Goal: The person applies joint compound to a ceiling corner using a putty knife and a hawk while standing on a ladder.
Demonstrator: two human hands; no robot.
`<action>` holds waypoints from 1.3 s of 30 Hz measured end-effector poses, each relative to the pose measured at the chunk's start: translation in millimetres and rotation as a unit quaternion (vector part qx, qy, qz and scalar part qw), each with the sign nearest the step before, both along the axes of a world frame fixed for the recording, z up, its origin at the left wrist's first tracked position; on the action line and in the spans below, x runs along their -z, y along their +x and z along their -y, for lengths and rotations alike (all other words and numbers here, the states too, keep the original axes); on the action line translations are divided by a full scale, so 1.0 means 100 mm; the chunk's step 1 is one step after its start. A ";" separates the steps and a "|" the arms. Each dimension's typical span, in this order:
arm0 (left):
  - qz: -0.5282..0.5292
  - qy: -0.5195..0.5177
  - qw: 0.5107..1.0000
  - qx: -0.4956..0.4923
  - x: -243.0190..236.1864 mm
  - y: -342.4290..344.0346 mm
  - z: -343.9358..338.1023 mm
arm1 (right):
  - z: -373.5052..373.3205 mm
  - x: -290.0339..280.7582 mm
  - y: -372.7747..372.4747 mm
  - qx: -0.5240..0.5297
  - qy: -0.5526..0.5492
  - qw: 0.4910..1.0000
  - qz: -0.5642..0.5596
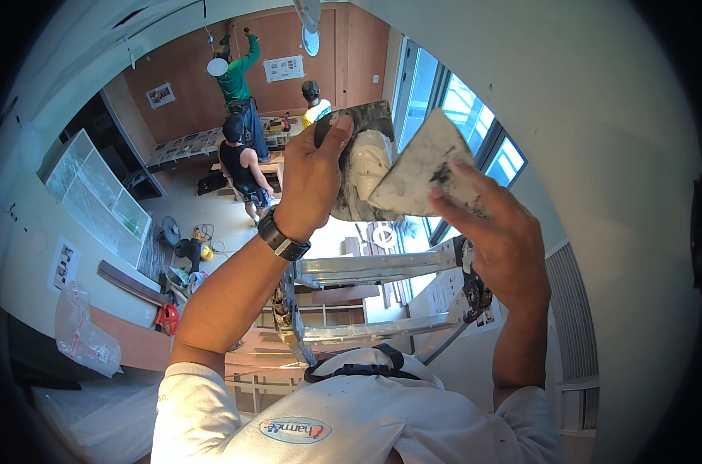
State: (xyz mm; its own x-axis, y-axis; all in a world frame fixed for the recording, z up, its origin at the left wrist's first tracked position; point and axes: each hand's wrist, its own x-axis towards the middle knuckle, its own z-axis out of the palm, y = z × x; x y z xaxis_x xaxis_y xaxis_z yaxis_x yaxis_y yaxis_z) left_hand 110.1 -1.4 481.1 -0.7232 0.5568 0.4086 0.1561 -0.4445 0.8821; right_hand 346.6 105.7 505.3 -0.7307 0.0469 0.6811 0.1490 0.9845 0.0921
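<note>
Creamy paste [369, 162] is carried in a thick mound on a dark, smeared board [376, 117], which is held up in view just above the stepladder [374, 267]. The board is gripped at its left side by the left hand [311, 182]: the thumb is pressed on the upper face, while the other fingers are hidden behind, so their spread cannot be told. A black wristwatch [283, 236] is worn on that wrist, near the stepladder's upper left corner. A pale, dark-stained triangular blade [420, 170] is held tilted by the right hand [509, 240], which is seen beside the stepladder's upper right end. Two of its fingers are laid, slightly parted, on the blade's visible face; the thumb's place cannot be made out. The lower right part of the mound is overlapped by the blade's left edge, but whether they touch cannot be told.

Well beyond the stepladder, a person in a green top [239, 73] is seen with arms raised at a brown panelled wall [200, 85], and a person in a dark sleeveless top [241, 166] is seen standing nearer. To the stepladder's left, clear plastic sheeting [88, 336] is hung.
</note>
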 end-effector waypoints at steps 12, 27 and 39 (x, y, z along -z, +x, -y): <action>0.137 0.103 0.982 -0.076 0.02 -0.36 0.39 | -0.18 0.06 0.18 -0.111 -0.277 0.954 0.026; 0.151 0.019 0.985 0.076 -0.16 0.00 1.04 | 0.07 0.10 -0.04 -0.222 -0.234 0.947 -0.010; 0.040 -0.065 0.989 0.124 -0.47 0.12 1.09 | 0.21 -0.17 -0.09 -0.110 0.065 0.992 -0.024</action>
State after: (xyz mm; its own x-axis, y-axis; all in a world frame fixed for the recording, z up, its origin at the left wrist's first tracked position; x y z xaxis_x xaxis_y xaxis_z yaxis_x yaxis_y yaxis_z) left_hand 122.1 -110.0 528.4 -0.5841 0.7658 0.2691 -0.0162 -0.3424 0.9394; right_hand 338.1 84.7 522.4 -0.6807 -0.1996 0.7048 -0.0605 0.9742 0.2175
